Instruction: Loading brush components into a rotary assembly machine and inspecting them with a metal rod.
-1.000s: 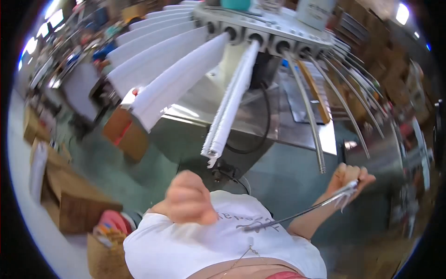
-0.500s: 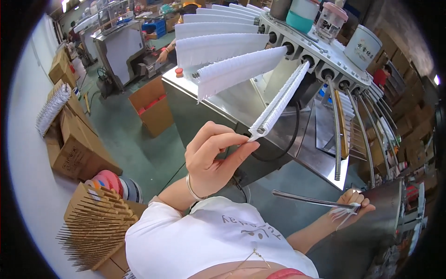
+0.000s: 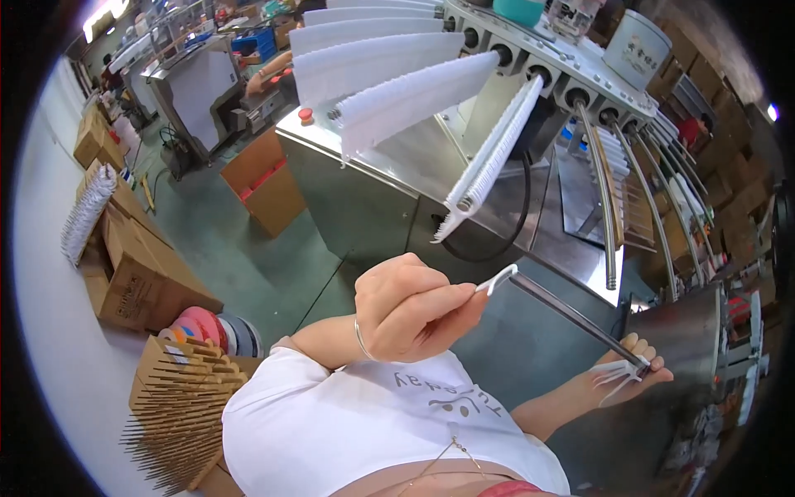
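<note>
My left hand (image 3: 422, 308) pinches a thin white strip (image 3: 498, 278) between thumb and fingertips, and the strip lies at the tip of a metal rod (image 3: 571, 313). Whether the strip is looped over the tip I cannot tell. Out to the right, my right hand (image 3: 633, 364) is closed round the rod's other end. More white strips (image 3: 614, 377) hang on the rod against that hand. Ahead is a machine with a ring of spokes; the nearest loaded spoke (image 3: 497, 149) carries a tight row of white pieces, its end a little beyond my left hand.
Other spokes hold hanging white rows (image 3: 418, 99), while bare threaded spokes (image 3: 600, 199) stick out to the right. A white canister (image 3: 636, 51) stands on the machine. Bundled brown sticks (image 3: 178, 414), tape rolls (image 3: 207, 327) and cartons (image 3: 153, 277) line the left side.
My left hand has come away from the loaded spoke's end, moving right and nearer with a white strip. The rod's tip has risen to meet it.
</note>
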`<act>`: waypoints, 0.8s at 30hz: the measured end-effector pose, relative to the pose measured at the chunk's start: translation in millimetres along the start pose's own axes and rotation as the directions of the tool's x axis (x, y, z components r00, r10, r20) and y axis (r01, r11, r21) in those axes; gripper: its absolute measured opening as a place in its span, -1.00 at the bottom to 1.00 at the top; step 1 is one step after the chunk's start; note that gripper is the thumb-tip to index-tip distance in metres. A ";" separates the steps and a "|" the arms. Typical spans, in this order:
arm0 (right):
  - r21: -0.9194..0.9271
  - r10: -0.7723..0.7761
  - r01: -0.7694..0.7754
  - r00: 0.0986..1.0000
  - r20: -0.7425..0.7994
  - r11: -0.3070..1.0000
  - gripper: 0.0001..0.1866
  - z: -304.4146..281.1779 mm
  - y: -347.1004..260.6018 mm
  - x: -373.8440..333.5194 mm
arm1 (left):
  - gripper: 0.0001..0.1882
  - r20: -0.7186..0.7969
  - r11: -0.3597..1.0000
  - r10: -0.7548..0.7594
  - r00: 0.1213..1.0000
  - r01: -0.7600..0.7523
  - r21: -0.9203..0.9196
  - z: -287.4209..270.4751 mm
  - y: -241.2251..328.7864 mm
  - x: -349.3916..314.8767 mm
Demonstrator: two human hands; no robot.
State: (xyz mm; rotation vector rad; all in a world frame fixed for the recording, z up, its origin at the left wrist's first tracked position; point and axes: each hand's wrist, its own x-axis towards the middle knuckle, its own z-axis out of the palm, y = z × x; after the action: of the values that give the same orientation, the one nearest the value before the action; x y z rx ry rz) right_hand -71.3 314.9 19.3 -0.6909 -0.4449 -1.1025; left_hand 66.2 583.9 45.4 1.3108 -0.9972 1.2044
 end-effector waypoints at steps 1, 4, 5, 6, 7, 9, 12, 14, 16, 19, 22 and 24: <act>-0.020 0.003 -0.004 1.000 -0.011 1.000 -0.54 -1.9 -0.5 -0.3 | -0.75 0.004 1.000 -0.003 1.000 0.003 -0.007 2.2 0.7 -1.6; -0.063 0.015 -0.015 1.000 -0.009 0.998 -0.55 -9.3 -4.9 -2.8 | -0.65 0.162 1.000 -0.017 0.987 0.016 0.004 6.2 5.6 -5.4; -0.061 0.016 -0.017 1.000 -0.017 0.998 -0.55 -14.4 -6.6 -2.6 | -0.66 0.172 0.999 0.004 0.985 -0.012 0.043 10.8 8.6 -7.5; -0.066 0.000 -0.003 0.999 -0.037 0.998 -0.55 -18.5 -9.2 -4.1 | -0.67 0.180 0.996 0.027 0.983 -0.042 0.084 12.3 14.3 -9.7; -0.064 0.000 -0.003 0.999 -0.046 0.998 -0.55 -25.0 -11.6 -3.4 | -0.67 0.185 0.995 0.021 0.983 -0.038 0.089 20.9 17.6 -13.7; -0.048 0.029 -0.031 0.999 -0.030 0.998 -0.54 -39.0 -17.1 -1.1 | -0.77 0.149 0.994 0.108 0.983 -0.106 -0.023 43.1 27.8 -26.2; -0.181 0.100 -0.093 0.994 0.032 0.979 -0.54 -63.2 -24.4 10.4 | -0.66 0.455 0.895 0.036 0.890 0.174 -0.410 89.2 51.8 -57.3; 0.093 0.173 -0.167 0.983 -0.056 0.982 -0.56 -77.3 -31.8 20.4 | -0.54 0.559 0.741 -0.136 0.818 0.458 -0.490 124.4 57.7 -76.1; 0.348 0.329 -0.305 0.944 -0.009 0.886 -0.57 -91.0 -35.0 32.7 | -0.34 0.515 0.696 -0.244 0.822 0.518 -0.497 160.1 67.2 -88.8; -0.403 0.195 -0.270 0.956 -0.217 0.874 -0.63 -113.1 -43.4 47.2 | -0.08 0.414 0.682 -0.161 0.896 0.404 -0.609 223.4 90.4 -92.0; -0.498 0.298 -0.323 0.945 -0.131 0.805 -0.64 -150.0 -49.5 69.3 | -0.21 0.478 0.537 -0.143 0.867 0.474 -0.698 270.6 108.6 -93.9; -0.584 0.367 -0.328 0.929 -0.054 0.742 -0.60 -189.0 -50.0 91.6 | -0.39 0.503 0.463 -0.153 0.851 0.511 -0.724 288.7 117.9 -99.4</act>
State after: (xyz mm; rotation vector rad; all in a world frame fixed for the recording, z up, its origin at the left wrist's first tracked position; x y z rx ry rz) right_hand -82.1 108.3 -42.3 -1.3068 -0.0020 -0.8505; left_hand -31.0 278.1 -19.0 0.8473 -1.2761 0.0305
